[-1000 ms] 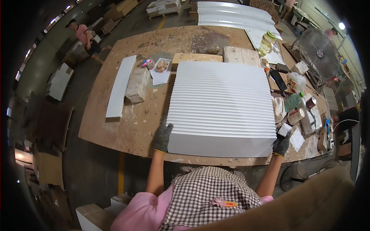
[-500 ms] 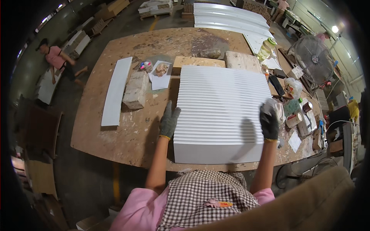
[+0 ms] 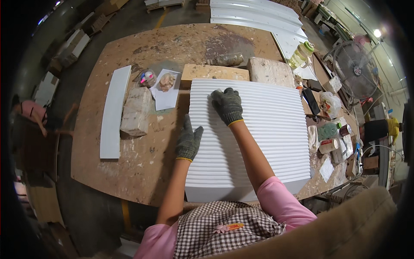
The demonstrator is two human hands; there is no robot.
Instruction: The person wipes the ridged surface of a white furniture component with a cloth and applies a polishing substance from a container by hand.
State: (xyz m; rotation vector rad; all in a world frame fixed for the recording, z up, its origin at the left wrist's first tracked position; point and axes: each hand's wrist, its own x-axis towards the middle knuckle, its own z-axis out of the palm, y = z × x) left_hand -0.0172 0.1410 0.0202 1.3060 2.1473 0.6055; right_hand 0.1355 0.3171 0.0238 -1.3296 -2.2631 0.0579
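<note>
A white ridged panel [image 3: 267, 129], its grooves running side to side, lies in front of me on the worktable. My left hand [image 3: 188, 141], in a grey knitted glove with a yellow cuff, rests along the panel's left edge with thumb and fingers apart. In a matching glove, my right hand [image 3: 227, 105] is over the upper left of the panel, its fingers curled down on the ridges. Something small and pale shows at those fingertips, too little of it to name. A wrapped block [image 3: 266, 71] and a wooden board [image 3: 215, 73] border the panel's far edge.
On the brown worktable [image 3: 142, 172] a white strip [image 3: 115, 112] and a worn block [image 3: 137, 111] lie at left. A green-lidded bottle [image 3: 302, 55], jars and bags crowd the right side, near a large fan [image 3: 355, 70]. A person in pink [image 3: 34, 111] is at far left.
My right hand has moved from the panel's right edge to its upper left, fingers now curled. My left hand stays by the left edge. The person at left has moved nearer.
</note>
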